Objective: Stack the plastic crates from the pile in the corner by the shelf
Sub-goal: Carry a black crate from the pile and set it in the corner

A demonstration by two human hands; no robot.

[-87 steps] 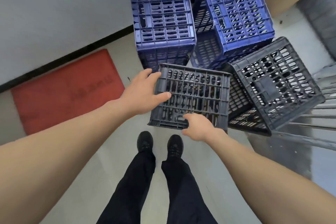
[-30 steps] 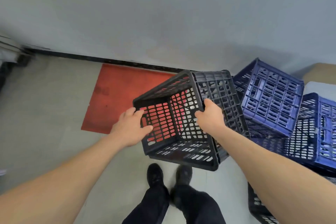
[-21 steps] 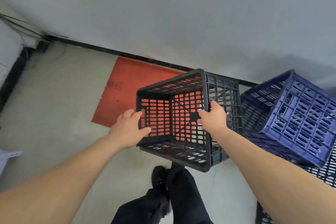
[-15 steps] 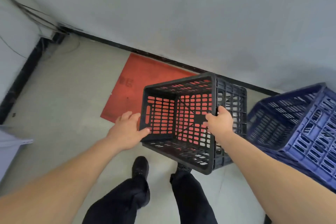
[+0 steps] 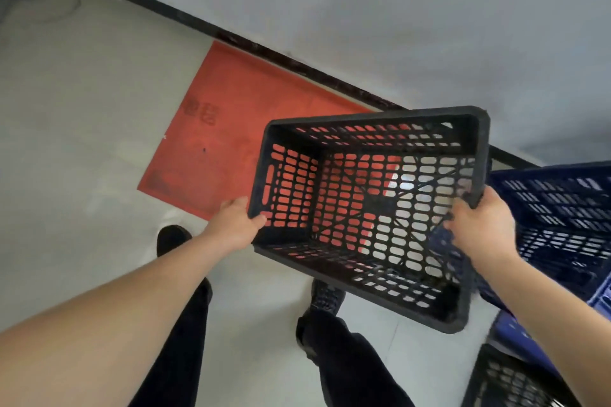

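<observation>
Head view, looking down: black crate (image 5: 370, 208) at frame centre, held in the air, open top up and tipped toward the lens, mesh floor and walls showing. Left hand (image 5: 233, 225) at the crate's left short wall, thumb hooked over the lower left rim corner, fingers hidden behind the wall; gripping. Right hand (image 5: 482, 228) at the right short wall, fingers curled round the rim near its middle; gripping. Both forearms bare, reaching in from the bottom corners of the frame.

Seen through the mesh floor: red on the left part, pale floor on the right part.

Red mat (image 5: 238, 142) left of centre, flat on the floor, its far edge along the black skirting (image 5: 251, 46) at the foot of the grey wall (image 5: 396, 10); faint dark marks near its left side, not readable. Crate overlapping the mat's right end in the picture.

Blue crate (image 5: 562, 218) at the right edge, just beyond the right hand, partly cut off by the frame; how it lies, unclear. Second dark crate (image 5: 506, 380) in the lower right corner, only a mesh corner visible below the right forearm.

Black trousers (image 5: 357, 367) and black shoes (image 5: 325, 297) at the bottom centre, below the held crate, standing on the pale floor (image 5: 82, 175). Dark fixture and thin cables in the upper left corner, too blurred to tell.
</observation>
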